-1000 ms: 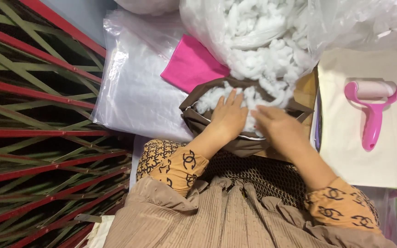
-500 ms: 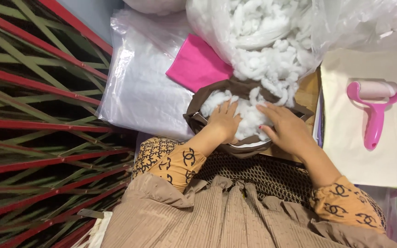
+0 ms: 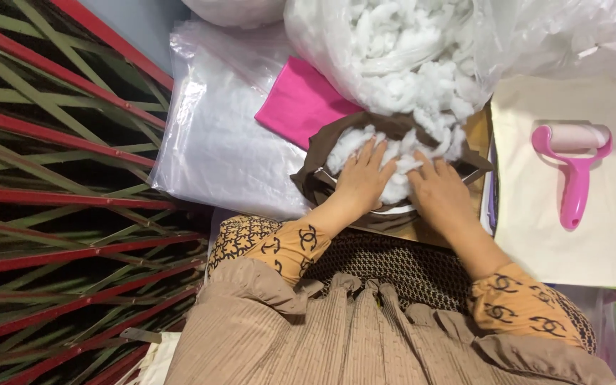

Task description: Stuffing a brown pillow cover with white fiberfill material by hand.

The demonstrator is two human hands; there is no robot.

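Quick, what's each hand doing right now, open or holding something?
Left hand: open, fingers spread, pressing flat on the white stuffing in the brown cover.
Right hand: open, palm down on the same stuffing.

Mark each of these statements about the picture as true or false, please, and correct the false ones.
1. Both hands press on white stuffing inside a brown fabric cover. True: the left hand and the right hand lie flat on the white stuffing in the brown fabric cover.
2. The right hand holds the lint roller. False: the pink lint roller lies untouched on the cream cloth.
3. A folded pink cloth lies to the left of the cover. True: the pink cloth rests there on a clear plastic bag.
4. The big bag above the hands is full of green yarn. False: the big bag holds white stuffing.
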